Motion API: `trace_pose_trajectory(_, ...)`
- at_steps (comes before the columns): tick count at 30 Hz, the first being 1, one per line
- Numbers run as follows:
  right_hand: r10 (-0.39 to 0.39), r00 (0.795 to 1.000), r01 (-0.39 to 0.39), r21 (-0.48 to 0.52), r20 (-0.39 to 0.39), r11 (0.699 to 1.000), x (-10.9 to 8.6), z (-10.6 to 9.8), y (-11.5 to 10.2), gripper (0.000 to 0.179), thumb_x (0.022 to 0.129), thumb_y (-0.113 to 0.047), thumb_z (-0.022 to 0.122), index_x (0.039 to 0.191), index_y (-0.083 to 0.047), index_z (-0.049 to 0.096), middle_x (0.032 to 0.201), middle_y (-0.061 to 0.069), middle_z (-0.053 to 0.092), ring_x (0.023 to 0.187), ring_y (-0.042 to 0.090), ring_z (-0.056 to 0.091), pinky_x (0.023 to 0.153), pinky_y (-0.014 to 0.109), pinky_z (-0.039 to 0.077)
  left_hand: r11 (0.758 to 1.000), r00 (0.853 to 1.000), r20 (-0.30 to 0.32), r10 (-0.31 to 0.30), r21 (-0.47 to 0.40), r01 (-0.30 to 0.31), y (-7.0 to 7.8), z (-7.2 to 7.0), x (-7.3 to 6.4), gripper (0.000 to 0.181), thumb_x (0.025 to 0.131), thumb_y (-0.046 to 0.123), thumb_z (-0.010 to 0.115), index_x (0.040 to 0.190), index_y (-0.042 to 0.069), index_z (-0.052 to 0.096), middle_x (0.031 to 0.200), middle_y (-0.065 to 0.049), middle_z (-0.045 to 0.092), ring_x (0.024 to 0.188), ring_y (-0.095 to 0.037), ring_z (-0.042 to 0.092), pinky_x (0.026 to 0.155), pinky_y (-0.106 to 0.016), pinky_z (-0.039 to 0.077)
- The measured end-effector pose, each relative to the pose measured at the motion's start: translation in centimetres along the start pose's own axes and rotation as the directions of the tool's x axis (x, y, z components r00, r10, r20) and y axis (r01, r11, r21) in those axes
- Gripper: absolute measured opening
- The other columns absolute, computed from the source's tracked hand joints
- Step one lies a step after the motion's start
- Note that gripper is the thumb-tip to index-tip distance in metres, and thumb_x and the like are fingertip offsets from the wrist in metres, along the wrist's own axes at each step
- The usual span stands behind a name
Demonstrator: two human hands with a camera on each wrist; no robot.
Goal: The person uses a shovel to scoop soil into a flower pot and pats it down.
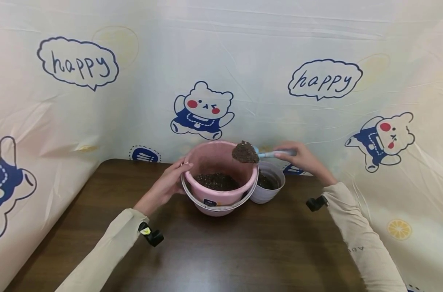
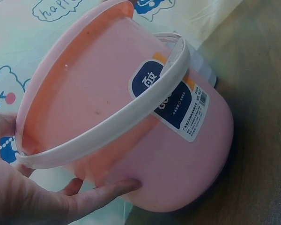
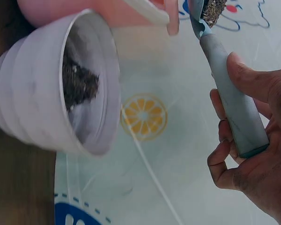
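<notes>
A pink bucket (image 1: 218,198) with a white carrying handle (image 2: 126,117) hanging over its front stands on the table, dark soil (image 1: 217,181) at its bottom. My left hand (image 1: 168,180) holds the bucket's left side, thumb at the rim and a finger stretched along the outer wall in the left wrist view. In my right hand (image 1: 298,156) is the grey-blue handle of a small trowel (image 3: 232,93). Its blade carries a heaped load of soil (image 1: 245,152) over the bucket's right rim. Below the trowel, right of the bucket, sits a whitish ribbed pot (image 3: 33,84) with some soil (image 3: 79,84) inside.
The dark brown wooden table (image 1: 214,251) runs toward me. Behind and at both sides hangs a pale printed sheet (image 1: 257,61) with bears and "happy" bubbles, close behind the bucket and pot. Black wrist devices (image 1: 153,236) sit on both sleeves.
</notes>
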State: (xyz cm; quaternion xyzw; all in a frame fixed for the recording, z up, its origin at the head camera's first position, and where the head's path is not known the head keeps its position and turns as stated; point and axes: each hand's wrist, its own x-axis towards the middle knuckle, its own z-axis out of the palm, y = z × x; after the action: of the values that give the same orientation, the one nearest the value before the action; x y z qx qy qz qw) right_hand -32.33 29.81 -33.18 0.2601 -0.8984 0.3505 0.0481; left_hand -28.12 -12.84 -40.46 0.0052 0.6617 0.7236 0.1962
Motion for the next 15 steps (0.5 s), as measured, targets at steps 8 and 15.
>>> trace_pose_trajectory(8,0.005,0.999,-0.006,-0.043,-0.04,0.999,-2.0,-1.7,1.4,0.022,0.099,-0.008,0.071,0.118,0.0,0.077,0.114,0.019,0.075,0.097,0.008,0.061,0.082,0.017,0.047,1.0,1.0,0.0,-0.005,0.007,0.005,0.0,0.0,0.1,0.07,0.109,0.038,0.05,0.169,0.022,0.017,0.172,-0.018,0.02,0.155,-0.044,0.026,0.113,-0.072,0.036)
trace_pose_trajectory(15,0.07,0.997,-0.073,-0.068,-0.041,0.995,-3.6,-3.2,3.1,0.026,0.1,-0.009,0.07,0.123,0.0,0.075,0.123,0.021,0.073,0.103,0.007,0.058,0.086,0.016,0.044,1.0,1.0,-0.001,-0.003,0.009,0.003,0.0,0.0,0.1,0.069,0.109,0.038,0.05,0.169,0.023,0.019,0.172,-0.017,0.02,0.155,-0.043,0.026,0.113,-0.072,0.036)
